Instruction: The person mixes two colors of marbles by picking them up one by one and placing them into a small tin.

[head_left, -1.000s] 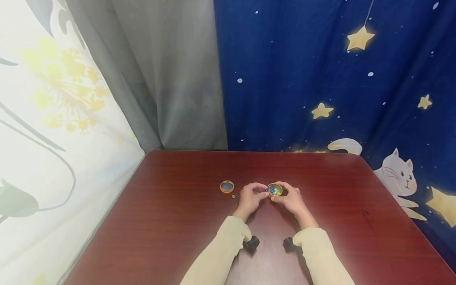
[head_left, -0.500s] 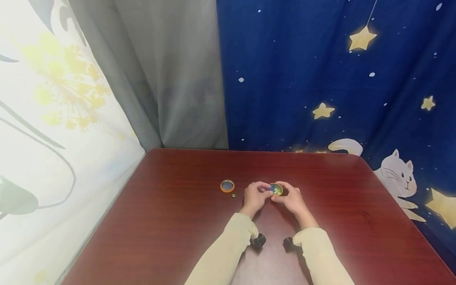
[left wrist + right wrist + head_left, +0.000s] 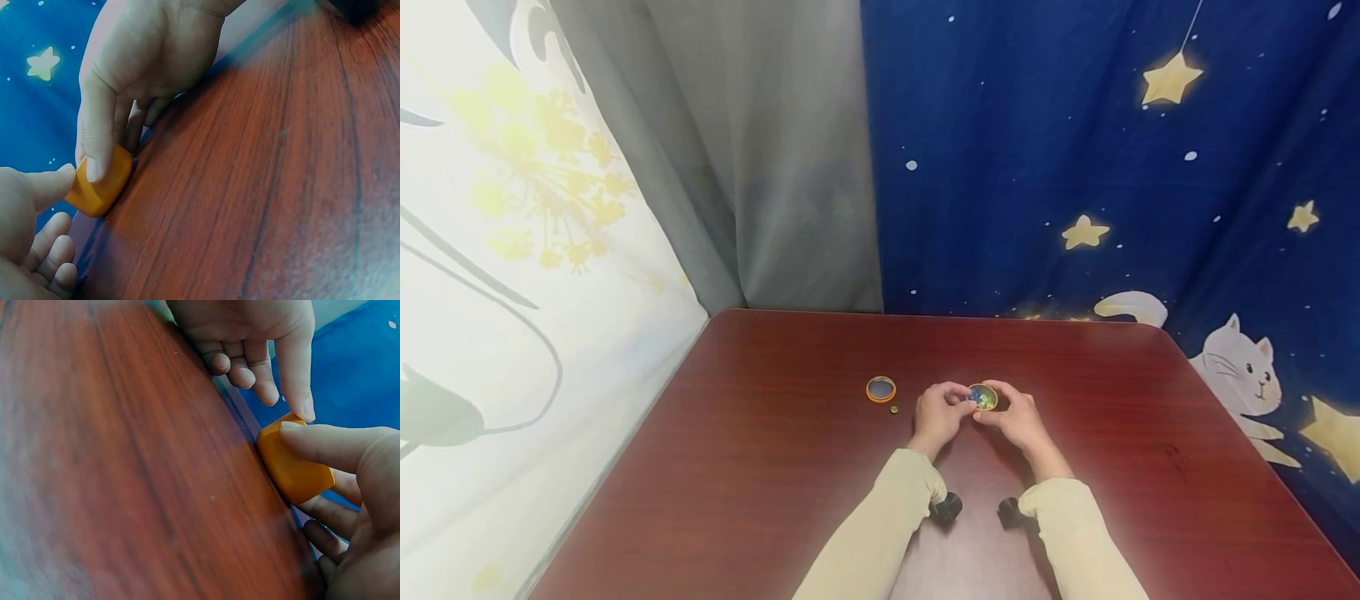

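Observation:
My right hand [image 3: 1017, 417] holds a small round orange container [image 3: 290, 462], thumb on one side and fingers on the other. Small blue and green pieces [image 3: 983, 401] show inside it. My left hand [image 3: 940, 415] comes in from the other side, thumb tip at the container's rim and index finger near the opening. Whether those left fingertips pinch one of the blue pieces is hidden. Left of the hands lie an orange-rimmed round piece [image 3: 881, 389] with a grey middle, like a lid, and a tiny round yellowish piece [image 3: 893, 409].
All this is on a dark red wooden table [image 3: 775, 467]. Behind it hang a grey curtain [image 3: 790, 167] and a blue star-patterned curtain [image 3: 1000, 167]; a pale patterned cloth [image 3: 587, 333] hangs at the left. Black wrist devices [image 3: 946, 508] sit under both sleeves.
My left hand has moved slightly right, bringing its fingertips from beside the container, with something small and bluish at them, to its rim. The right hand keeps its hold, almost still.

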A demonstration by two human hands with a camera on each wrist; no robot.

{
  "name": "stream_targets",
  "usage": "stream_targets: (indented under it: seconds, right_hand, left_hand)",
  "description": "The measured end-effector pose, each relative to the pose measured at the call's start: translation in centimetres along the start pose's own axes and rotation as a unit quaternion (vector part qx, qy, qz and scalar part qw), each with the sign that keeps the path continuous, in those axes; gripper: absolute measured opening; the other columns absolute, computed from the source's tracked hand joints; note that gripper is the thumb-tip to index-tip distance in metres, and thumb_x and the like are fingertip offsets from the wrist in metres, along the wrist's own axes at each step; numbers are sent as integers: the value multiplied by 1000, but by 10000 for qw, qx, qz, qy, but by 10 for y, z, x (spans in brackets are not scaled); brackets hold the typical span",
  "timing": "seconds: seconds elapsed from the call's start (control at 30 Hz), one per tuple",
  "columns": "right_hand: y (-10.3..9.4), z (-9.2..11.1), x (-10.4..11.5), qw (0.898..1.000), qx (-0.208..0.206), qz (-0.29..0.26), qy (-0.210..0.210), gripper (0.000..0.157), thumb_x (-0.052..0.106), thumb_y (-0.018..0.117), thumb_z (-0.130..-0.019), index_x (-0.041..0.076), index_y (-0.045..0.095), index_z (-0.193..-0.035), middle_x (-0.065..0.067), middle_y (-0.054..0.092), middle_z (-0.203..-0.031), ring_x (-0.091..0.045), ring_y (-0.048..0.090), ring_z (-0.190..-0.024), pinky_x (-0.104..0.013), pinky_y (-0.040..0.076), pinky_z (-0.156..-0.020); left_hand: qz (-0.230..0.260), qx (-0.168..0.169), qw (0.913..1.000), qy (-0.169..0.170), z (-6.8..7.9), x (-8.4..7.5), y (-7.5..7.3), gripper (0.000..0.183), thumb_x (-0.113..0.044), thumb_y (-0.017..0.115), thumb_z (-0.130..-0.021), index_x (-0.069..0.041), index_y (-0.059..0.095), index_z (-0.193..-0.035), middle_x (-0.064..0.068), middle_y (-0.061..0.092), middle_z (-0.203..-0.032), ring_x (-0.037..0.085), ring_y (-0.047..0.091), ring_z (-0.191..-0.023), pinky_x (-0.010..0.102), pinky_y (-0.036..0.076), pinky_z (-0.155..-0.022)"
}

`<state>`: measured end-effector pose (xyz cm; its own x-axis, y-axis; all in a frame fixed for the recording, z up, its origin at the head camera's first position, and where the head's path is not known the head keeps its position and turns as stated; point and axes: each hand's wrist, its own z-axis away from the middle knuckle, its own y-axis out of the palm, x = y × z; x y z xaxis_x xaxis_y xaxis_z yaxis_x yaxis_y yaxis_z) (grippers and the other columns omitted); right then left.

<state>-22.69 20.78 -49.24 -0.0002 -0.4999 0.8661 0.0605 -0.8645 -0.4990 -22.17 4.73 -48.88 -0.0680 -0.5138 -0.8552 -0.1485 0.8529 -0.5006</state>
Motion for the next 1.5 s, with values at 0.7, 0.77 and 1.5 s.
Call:
stream_targets:
  seconds: [0.7,0.77,1.5]
  right_hand:
    - [2,0,0,9999,-78,9,-67,61,17,84,-76,8,58,-131,-20,56,-125,-35,37,-119,-53,33,-99]
    - [2,-1,-1,9999,-100,23,-84,61,17,84,-76,8,58,-130,-20,56,-124,-36,39,-119,-53,33,-98]
    - [0,-2,0,9999,-38,139,40,62,15,82,-75,9,57,-131,-22,54,-124,-39,32,-123,-61,24,-101]
  left_hand:
    - [-91,200,9989,402,4,3,-4,20,-21,85,-75,-19,75,-92,-5,60,-76,6,55,-71,25,43,-66]
    - [-90,242,9985,482,5,4,-5,23,-21,86,-74,-18,75,-93,-4,61,-77,7,56,-73,25,43,-68]
    - [606,1546,9860,168,5,0,-23,22,-18,82,-79,-17,72,-98,-3,66,-86,7,58,-71,25,48,-62]
